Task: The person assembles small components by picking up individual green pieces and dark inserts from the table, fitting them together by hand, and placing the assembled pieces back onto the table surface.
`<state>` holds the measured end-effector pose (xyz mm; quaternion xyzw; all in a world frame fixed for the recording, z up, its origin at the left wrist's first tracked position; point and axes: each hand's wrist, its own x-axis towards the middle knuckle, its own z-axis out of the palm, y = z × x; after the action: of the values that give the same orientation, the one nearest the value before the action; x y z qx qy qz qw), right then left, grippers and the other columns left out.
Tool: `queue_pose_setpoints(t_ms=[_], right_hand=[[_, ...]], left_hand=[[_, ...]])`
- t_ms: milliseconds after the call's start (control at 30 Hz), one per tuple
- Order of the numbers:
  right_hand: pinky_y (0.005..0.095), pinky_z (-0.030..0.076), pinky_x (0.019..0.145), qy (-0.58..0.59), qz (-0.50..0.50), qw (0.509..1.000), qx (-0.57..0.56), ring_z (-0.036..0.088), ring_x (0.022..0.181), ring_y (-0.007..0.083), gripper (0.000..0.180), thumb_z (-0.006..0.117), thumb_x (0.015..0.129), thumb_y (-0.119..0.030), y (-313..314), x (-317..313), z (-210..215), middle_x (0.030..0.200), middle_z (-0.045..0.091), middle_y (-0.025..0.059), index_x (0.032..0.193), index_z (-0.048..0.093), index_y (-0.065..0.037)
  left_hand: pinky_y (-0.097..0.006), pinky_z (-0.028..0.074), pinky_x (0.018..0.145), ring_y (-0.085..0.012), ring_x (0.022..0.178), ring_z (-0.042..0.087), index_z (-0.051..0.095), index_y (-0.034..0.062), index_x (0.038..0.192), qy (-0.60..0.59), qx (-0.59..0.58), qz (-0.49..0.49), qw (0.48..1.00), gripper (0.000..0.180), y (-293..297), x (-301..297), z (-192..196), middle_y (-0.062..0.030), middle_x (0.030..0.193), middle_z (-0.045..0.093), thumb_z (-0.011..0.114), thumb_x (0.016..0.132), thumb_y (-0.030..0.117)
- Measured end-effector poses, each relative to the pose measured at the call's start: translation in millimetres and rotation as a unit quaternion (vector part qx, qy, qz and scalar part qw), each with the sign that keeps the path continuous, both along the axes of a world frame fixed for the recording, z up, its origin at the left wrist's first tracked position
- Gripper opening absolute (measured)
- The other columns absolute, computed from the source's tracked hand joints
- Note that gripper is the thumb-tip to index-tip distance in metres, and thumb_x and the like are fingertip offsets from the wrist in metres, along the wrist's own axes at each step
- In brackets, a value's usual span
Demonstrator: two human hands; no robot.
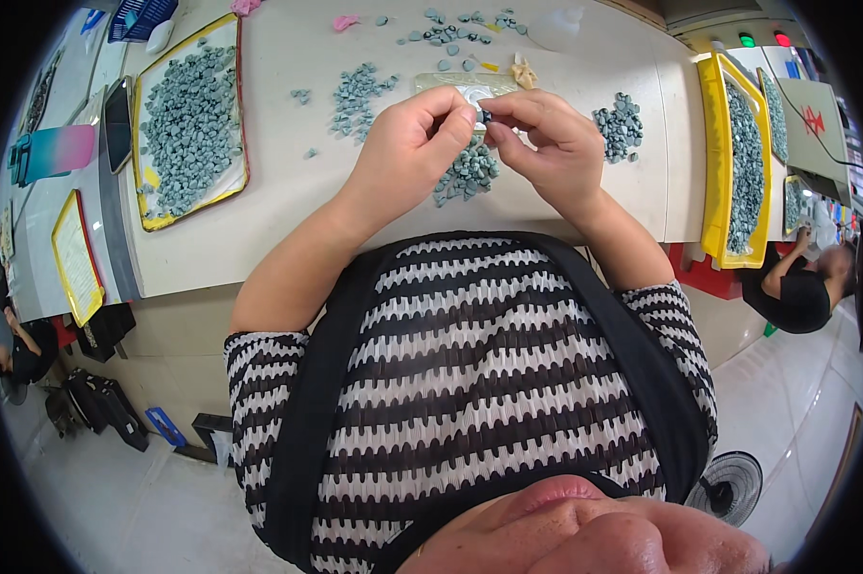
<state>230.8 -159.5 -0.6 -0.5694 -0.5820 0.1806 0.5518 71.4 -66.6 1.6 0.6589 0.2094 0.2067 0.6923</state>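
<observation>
Both hands are mid-fiddle: left hand (414, 143) and right hand (544, 139) pinch one small grey piece (486, 117) together over the table (288, 67). Looks like the fitting or checking step, so next likely needs a steady, fine fingertip grip.

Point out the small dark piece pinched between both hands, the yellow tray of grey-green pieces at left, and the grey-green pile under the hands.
small dark piece (486, 116), head view, its visible middle between the fingertips.
yellow tray (243, 143), head view, its right rim.
grey-green pile (469, 174), head view, the heap's centre.

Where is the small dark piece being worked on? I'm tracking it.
In the head view it sits mid-table, pinched between the left hand and right hand: the small dark piece, above a grey-green pile.
</observation>
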Motion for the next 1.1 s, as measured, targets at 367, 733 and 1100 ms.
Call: queue_pose_setpoints(t_ms=[367,733,1100], right_hand=[[0.0242,0.053,0.066,0.035,0.006,0.999,0.01,0.066,0.076,0.014,0.025,0.07,0.077,0.003,0,5,-3,0.088,0.069,0.0076,0.101,0.071,-0.003],[0.0237,0.055,0.065,-0.013,0.047,0.999,-0.005,0.066,0.079,0.0169,0.026,0.062,0.082,0.011,-3,8,-4,0.098,0.064,0.0135,0.107,0.064,0.006],[0.0216,0.054,0.061,-0.014,0.045,0.999,-0.01,0.066,0.077,0.0148,0.024,0.063,0.081,0.01,-3,8,-2,0.096,0.064,0.0123,0.105,0.065,0.005]], left_hand=[[-0.029,0.047,0.064,-0.0195,0.071,0.06,0.056,0.0014,0.096,-0.037,0.313,0.111,0.943,0.009,-3,8,-2,-0.0088,0.082,0.061,0.059,0.091,0.008],[-0.024,0.047,0.07,-0.0091,0.078,0.059,0.056,0.0012,0.095,-0.032,0.108,0.058,0.992,0.006,-4,2,4,-0.0026,0.083,0.062,0.058,0.093,0.007],[-0.023,0.046,0.072,-0.0091,0.078,0.057,0.055,-0.0015,0.093,-0.057,-0.011,0.033,0.998,0.005,-2,2,3,-0.0041,0.082,0.06,0.055,0.093,0.003]])
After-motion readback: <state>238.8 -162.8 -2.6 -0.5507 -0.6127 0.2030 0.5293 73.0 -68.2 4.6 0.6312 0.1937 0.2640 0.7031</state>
